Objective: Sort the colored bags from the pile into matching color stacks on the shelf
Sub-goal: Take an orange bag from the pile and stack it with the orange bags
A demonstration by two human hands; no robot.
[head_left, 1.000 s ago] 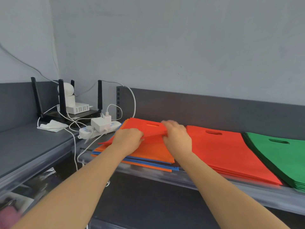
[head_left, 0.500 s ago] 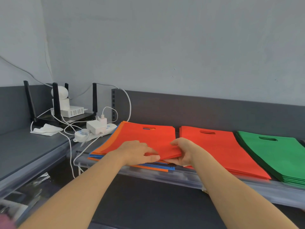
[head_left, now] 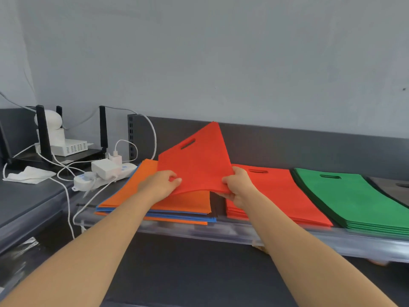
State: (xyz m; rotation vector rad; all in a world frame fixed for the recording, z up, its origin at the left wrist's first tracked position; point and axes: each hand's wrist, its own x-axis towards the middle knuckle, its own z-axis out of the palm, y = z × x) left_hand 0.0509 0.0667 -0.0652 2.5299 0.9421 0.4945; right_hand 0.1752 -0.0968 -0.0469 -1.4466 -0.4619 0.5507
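Both hands, left hand (head_left: 159, 184) and right hand (head_left: 238, 186), pinch one flat red bag (head_left: 197, 167), tilted up, handle slot at its top.

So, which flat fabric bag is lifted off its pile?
The red fabric bag gripped by left hand and right hand: its handle end tilts up; the others lie flat.

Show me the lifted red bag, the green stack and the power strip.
lifted red bag (head_left: 199, 165), head view, centre of panel
green stack (head_left: 354, 200), head view, top bag
power strip (head_left: 128, 170), head view, right end
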